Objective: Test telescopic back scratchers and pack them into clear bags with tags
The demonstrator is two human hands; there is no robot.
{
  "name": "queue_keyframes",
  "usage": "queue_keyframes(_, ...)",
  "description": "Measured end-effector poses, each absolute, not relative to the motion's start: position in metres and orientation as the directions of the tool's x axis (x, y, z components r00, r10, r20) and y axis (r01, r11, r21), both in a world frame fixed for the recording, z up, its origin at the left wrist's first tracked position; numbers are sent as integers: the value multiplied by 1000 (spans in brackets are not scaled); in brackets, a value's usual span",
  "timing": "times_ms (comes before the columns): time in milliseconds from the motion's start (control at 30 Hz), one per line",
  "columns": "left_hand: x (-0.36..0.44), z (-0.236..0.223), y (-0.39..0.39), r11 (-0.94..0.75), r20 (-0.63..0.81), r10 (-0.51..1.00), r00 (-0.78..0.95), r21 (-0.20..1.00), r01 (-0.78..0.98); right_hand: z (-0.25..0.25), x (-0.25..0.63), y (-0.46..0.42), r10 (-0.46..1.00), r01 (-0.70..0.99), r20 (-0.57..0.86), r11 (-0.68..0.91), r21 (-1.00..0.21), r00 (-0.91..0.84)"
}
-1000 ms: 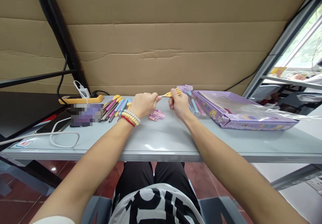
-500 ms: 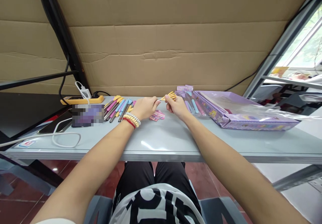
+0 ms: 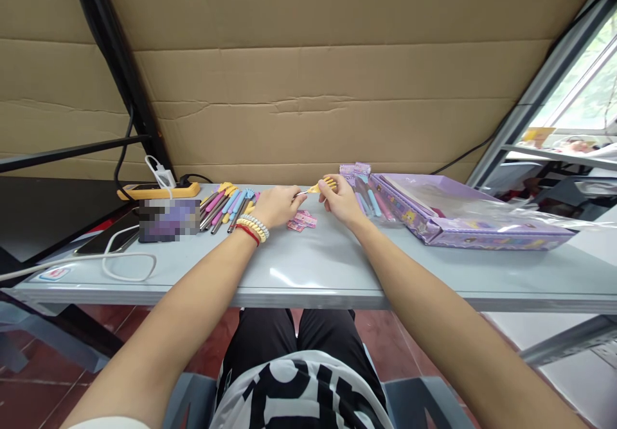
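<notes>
Above the tabletop [image 3: 313, 265], both hands are closed on one back scratcher [image 3: 314, 189] with a yellow claw-shaped head and a thin metal rod. My left hand [image 3: 276, 207] pinches the rod side, its fingertips partly hidden. On the yellow head, my right hand [image 3: 341, 203] has thumb and fingers closed. Small pink printed cards [image 3: 303, 220] lie between the hands on the table. To the left of my left hand is a pile of pink, yellow, blue and purple back scratchers [image 3: 226, 205]. Bagged back scratchers [image 3: 364, 194] lie just right of my right hand.
A purple box [image 3: 482, 233] with clear plastic film stands at the right. At the left are a phone [image 3: 168, 220], a darker device [image 3: 108, 233], a white cable [image 3: 128, 279] and a yellow power strip [image 3: 159, 191]. Cardboard [image 3: 308, 76] closes off the back.
The right-hand fingers have shifted slightly on the yellow head, and more of the head's near part shows. The left hand has barely moved. Everything else stays in place.
</notes>
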State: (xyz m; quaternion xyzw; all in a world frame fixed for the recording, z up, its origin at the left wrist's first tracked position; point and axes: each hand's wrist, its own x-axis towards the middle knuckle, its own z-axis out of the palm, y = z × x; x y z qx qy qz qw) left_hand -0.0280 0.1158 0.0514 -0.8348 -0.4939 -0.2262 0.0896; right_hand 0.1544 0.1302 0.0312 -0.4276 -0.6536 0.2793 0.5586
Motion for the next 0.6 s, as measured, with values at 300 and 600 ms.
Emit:
queue_keyframes(300,-44,60,126,-406,416,844,340,79,910,40,173,143,804,328,581,519,-789,124)
queue_keyframes(600,-110,72,147,-223,629,767,129,73,972,52,262,163,443,322,503,423,-847,742)
